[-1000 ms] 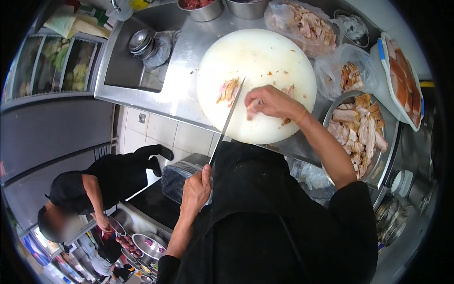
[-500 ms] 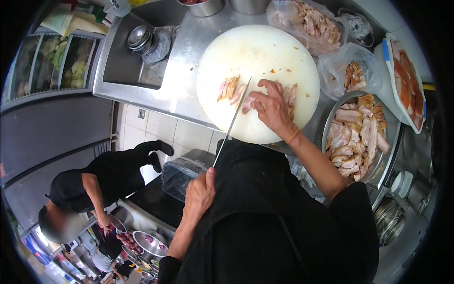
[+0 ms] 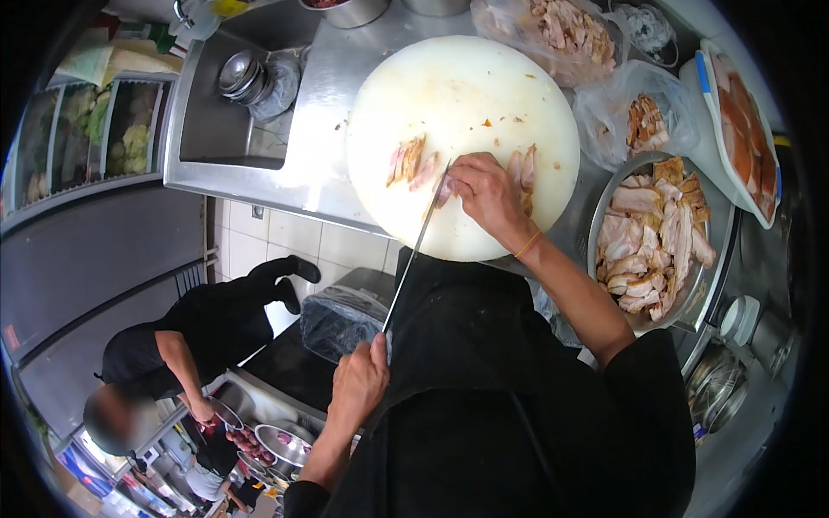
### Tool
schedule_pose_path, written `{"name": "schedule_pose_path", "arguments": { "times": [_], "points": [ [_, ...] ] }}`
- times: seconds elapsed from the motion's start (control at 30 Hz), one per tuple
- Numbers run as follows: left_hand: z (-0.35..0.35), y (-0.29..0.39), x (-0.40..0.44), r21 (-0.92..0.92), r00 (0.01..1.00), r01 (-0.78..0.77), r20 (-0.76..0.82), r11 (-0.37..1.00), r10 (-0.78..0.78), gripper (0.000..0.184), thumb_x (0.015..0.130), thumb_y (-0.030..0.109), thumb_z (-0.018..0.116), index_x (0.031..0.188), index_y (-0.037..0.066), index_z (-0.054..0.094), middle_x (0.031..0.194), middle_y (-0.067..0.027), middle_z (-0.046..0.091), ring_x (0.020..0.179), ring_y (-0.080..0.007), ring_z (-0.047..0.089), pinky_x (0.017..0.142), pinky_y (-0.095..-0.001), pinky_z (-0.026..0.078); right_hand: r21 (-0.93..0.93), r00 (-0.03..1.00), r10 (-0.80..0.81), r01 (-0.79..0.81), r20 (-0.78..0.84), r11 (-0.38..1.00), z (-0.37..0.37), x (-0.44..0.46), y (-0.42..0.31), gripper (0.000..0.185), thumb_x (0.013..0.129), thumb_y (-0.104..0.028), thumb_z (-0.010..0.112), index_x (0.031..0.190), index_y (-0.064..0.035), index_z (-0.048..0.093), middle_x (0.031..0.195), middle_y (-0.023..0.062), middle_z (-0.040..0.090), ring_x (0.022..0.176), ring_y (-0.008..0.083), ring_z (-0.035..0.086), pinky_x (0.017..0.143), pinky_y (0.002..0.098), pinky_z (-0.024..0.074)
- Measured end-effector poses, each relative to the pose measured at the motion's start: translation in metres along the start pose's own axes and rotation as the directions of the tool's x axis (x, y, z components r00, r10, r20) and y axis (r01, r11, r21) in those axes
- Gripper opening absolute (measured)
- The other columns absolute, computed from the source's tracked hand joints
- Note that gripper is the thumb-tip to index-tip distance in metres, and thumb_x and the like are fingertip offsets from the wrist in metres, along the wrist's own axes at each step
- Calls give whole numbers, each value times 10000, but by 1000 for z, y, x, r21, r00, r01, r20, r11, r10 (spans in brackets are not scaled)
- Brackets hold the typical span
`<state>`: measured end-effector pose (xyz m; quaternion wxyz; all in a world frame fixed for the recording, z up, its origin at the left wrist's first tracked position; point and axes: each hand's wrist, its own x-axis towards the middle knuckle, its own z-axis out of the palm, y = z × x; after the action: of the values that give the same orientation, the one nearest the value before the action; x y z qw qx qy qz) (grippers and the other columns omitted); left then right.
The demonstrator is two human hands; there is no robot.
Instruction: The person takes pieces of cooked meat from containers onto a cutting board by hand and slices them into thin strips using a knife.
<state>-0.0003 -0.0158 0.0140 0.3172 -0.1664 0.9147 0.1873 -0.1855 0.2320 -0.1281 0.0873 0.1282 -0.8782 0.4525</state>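
Observation:
My left hand (image 3: 360, 380) is closed round the handle of a long knife (image 3: 406, 281). The thin blade reaches up across the near edge of a round white cutting board (image 3: 466, 91), its tip beside the fingers of my right hand (image 3: 490, 197). Those fingers are curled down and pressed on a piece of pale cooked meat (image 3: 444, 192), mostly hidden under them and right against the blade. To the left of the blade lie cut meat pieces (image 3: 406, 161). More browned meat strips (image 3: 525, 177) lie to the right of my right hand.
A metal bowl of cooked meat (image 3: 594, 233) stands right of the board. Behind it are plastic bags of meat (image 3: 604, 108) and a white tray (image 3: 710, 95). A sink (image 3: 226, 129) is at the left. A co-worker (image 3: 207, 324) bends over metal bowls at the lower left.
The fingers of my right hand have drawn closer together over the meat, beside the blade. My left hand and the knife have shifted slightly down and left. The view has moved a little.

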Motion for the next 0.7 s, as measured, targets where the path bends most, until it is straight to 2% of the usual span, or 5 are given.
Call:
{"name": "schedule_pose_path", "arguments": {
  "times": [0.3, 0.33, 0.53, 0.67, 0.7],
  "points": [
    [-5, 23, 44, -120, 986, -145, -104, 982, 133, 576, 1087, 435, 416, 853, -45, 632, 829, -384, 644, 860, -584, 624, 781, -634, 489, 2, 1000, -9, 9, -18, 1000, 1, 0, 5, 95, 785, 51, 720, 857, -9, 740, 934, 112, 719, 919, 308, 672, 801, 394, 550],
    [-14, 28, 36, -59, 998, -61, -39, 996, 58, 600, 1103, 434, 382, 902, -65, 648, 866, -384, 624, 936, -566, 607, 795, -606, 459, 7, 1000, -2, 2, -21, 1000, 2, 0, 6, 90, 786, 51, 719, 851, -9, 738, 929, 114, 720, 917, 307, 673, 797, 395, 550],
    [-16, 15, 5, 32, 1000, 11, 27, 999, -12, 574, 1082, 446, 422, 873, -37, 649, 830, -391, 645, 877, -579, 635, 799, -635, 495, 28, 999, 17, -16, -28, 999, 2, -1, 0, 69, 793, 44, 720, 837, -8, 727, 923, 117, 720, 906, 304, 674, 785, 395, 550],
    [19, 13, 46, 10, 994, -108, -5, 994, 108, 601, 1080, 464, 419, 907, -50, 676, 878, -393, 651, 905, -581, 630, 814, -634, 496, -36, 999, -38, 38, 0, 999, 3, 2, 7, 67, 798, 55, 716, 831, -2, 718, 906, 124, 713, 876, 302, 683, 766, 390, 556],
    [15, 20, 56, 1, 994, -109, -8, 994, 109, 607, 1080, 469, 416, 907, -52, 674, 882, -389, 653, 908, -583, 627, 817, -631, 495, 12, 998, 19, -20, 54, 1000, 0, 5, 8, 79, 797, 68, 709, 840, 2, 713, 896, 120, 709, 860, 284, 687, 758, 378, 559]
  ]
}}
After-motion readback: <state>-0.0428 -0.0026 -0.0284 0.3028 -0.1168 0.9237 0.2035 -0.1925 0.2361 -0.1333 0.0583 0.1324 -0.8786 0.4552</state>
